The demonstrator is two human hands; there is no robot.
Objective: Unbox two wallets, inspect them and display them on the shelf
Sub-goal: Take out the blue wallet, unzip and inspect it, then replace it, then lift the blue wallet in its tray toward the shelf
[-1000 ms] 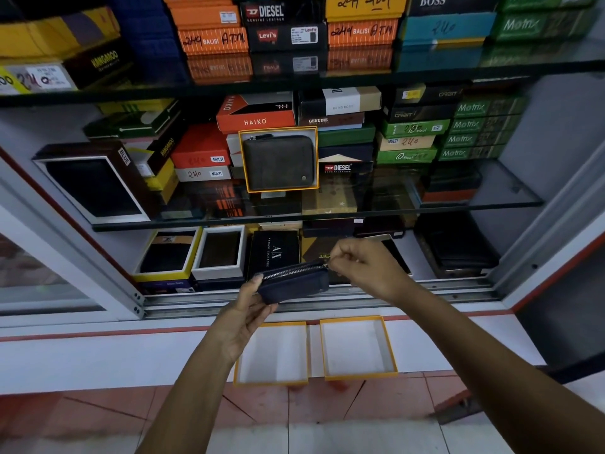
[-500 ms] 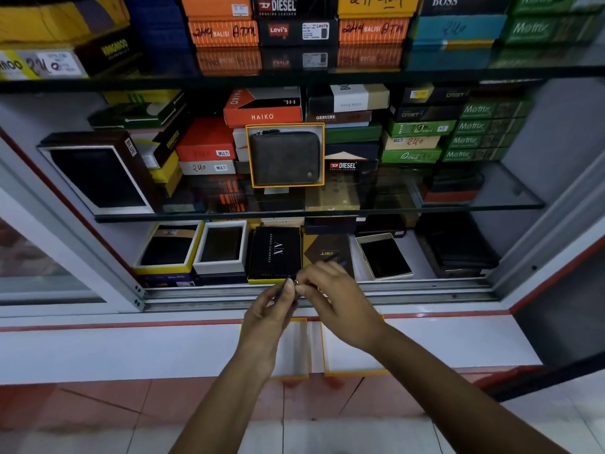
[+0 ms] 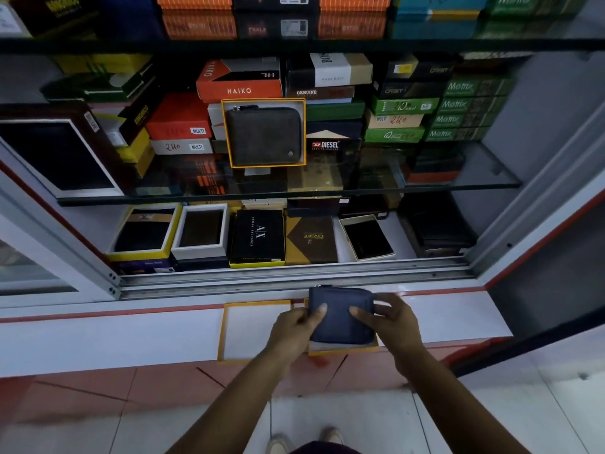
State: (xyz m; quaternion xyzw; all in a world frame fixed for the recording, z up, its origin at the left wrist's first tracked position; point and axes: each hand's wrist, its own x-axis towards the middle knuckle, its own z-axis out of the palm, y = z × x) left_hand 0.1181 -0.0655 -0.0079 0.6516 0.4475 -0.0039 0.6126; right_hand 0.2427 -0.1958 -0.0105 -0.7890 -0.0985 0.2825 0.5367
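Hands hold a navy wallet [image 3: 340,317] over the white worktop [image 3: 131,339]

Left hand [image 3: 294,332] grips the wallet's left edge, thumb lying on its face; right hand [image 3: 391,324] grips the right edge, one finger pressed on the face. Wallet is zipped shut and sits flat just above an orange-rimmed tray [image 3: 343,349], covering most of it. A second orange-rimmed tray [image 3: 226,329] lies just left of it on the worktop, nothing inside. Up on the glass shelf [image 3: 458,186], an olive wallet [image 3: 263,137] stands upright in its orange-rimmed box [image 3: 304,132], leaning against stacked boxes, between a red box [image 3: 178,117] and a Diesel box [image 3: 334,145]. Below that shelf, open boxes with dark wallets lie in a row
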